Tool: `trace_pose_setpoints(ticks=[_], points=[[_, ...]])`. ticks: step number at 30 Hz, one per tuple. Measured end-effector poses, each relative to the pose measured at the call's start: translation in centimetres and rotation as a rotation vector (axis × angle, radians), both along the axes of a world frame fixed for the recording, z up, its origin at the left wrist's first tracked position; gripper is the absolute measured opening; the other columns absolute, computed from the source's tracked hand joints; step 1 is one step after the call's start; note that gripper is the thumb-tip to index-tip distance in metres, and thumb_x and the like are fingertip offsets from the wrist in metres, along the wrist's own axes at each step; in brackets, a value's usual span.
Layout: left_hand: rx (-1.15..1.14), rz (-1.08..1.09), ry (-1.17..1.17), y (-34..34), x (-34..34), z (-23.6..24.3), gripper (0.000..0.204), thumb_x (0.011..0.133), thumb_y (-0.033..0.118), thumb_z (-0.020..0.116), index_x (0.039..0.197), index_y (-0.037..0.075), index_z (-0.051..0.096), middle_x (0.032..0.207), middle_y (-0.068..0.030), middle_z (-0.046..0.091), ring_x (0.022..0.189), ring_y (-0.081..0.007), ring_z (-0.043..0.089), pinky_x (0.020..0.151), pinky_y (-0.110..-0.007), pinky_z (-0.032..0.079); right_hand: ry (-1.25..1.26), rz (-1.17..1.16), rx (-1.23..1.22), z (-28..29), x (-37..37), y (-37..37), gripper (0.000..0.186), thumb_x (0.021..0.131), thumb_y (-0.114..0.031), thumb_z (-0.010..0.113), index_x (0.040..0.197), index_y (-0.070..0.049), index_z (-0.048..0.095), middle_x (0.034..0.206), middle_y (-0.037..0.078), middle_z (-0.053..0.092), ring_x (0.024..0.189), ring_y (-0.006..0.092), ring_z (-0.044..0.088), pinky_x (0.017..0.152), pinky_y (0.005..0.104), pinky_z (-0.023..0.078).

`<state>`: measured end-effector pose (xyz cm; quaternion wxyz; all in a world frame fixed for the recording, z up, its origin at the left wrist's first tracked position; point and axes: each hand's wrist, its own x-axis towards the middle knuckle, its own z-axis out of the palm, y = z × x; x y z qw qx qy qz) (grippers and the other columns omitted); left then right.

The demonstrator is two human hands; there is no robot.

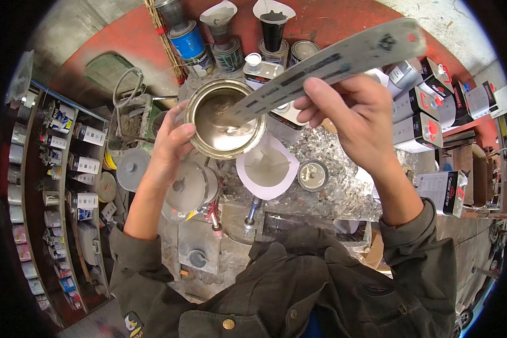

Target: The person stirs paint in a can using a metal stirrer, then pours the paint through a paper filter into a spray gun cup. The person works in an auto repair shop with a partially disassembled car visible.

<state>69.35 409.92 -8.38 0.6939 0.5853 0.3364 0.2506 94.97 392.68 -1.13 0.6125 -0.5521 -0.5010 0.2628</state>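
My left hand (pixel 172 135) is wrapped round the side of an open metal paint can (pixel 222 85), raised over the workbench and tilted. Inside it is glossy greyish-beige paint (pixel 214 132). A long flat mixing stick (pixel 332 65) with dark markings is pinched in my right hand (pixel 352 112), thumb on top. Its lower end dips into the can, and its upper end points to the far right. Just below the can, a white paper cone strainer (pixel 248 173) sits on the bench; whatever supports it is hidden. To its right lies a small round tin (pixel 312 176).
Paint cans (pixel 187 42) and dark cups with paper strainers (pixel 273 31) line the bench's far side. Rectangular metal tins (pixel 417 132) crowd the right. Round lidded pots (pixel 188 188) and spray-gun parts (pixel 251 217) are close to my body. Stocked shelves (pixel 65 169) stand left.
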Motion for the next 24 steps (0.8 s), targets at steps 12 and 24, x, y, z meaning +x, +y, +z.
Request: trace_pose_setpoints(ticks=[12, 24], points=[[0.127, -0.015, 0.132, -0.8, 0.0, 0.4, 0.100, 0.077, 0.044, 0.079, 0.155, 0.002, 0.031, 0.137, -0.0191, 0.054, 0.120, -0.0232, 0.055, 0.095, -0.034, 0.045, 0.016, -0.240, 0.129, -0.6, -0.9, -3.0, 0.020, 0.101, -0.012, 0.066, 0.097, 0.007, 0.069, 0.080, 0.014, 0.074, 0.065, 0.0144, 0.071, 0.059, 0.0260, 0.058], [0.314, 0.014, 0.158, -1.6, 0.1, 0.5, 0.097, 0.075, 0.033, 0.083, 0.152, 0.002, 0.034, 0.138, -0.0211, 0.053, 0.125, -0.0292, 0.053, 0.101, -0.042, 0.050, 0.024, -0.317, 0.203, -1.3, 0.5, -6.0, 0.020, 0.102, -0.012, 0.065, 0.101, 0.008, 0.067, 0.081, 0.016, 0.074, 0.066, 0.0165, 0.071, 0.060, 0.0264, 0.058]])
